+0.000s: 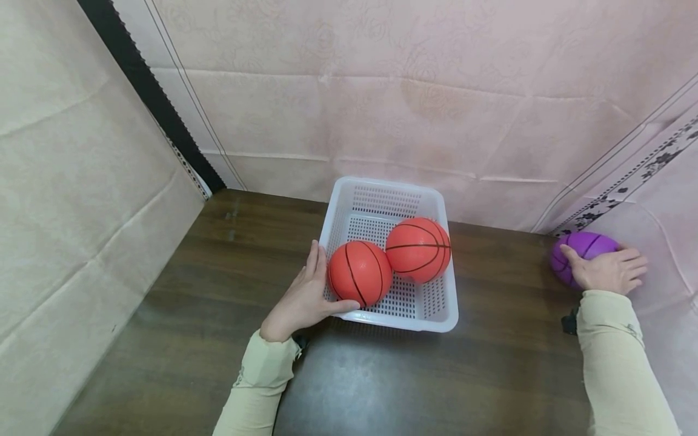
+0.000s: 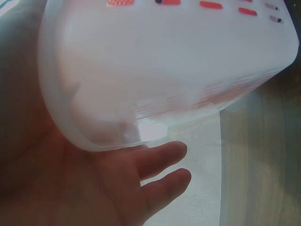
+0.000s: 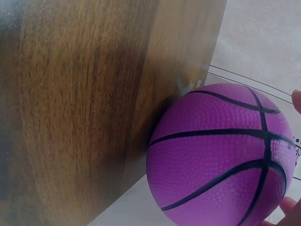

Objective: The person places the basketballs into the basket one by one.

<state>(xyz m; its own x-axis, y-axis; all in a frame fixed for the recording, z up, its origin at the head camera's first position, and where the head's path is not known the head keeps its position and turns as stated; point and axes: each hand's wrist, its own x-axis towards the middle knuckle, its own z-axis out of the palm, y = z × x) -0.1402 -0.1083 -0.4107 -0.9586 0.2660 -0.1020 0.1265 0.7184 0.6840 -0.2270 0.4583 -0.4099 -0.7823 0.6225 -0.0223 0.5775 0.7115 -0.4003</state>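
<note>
A white plastic basket (image 1: pixel 444 303) holds two red toy basketballs with black lines, one at the front left (image 1: pixel 360 274) and one farther right (image 1: pixel 418 250). My left hand (image 1: pixel 305 297) rests at the basket's front left corner, fingers extended along the outer left side and thumb over the front rim, by the nearer ball. Two of its fingers (image 2: pixel 162 186) show straight below the basket's rim in the left wrist view. At the far right, my right hand (image 1: pixel 608 269) is at a purple toy basketball (image 3: pixel 221 155), thumb on its near side and fingers spread to the right.
The brown wood-grain table (image 1: pixel 218 315) bears the basket near its back edge. Pale patterned cloth hangs behind it (image 1: pixel 382 121), on the left (image 1: pixel 82 181) and on the right (image 1: pixel 665 242). The purple ball sits at the table's back right corner, beside the cloth.
</note>
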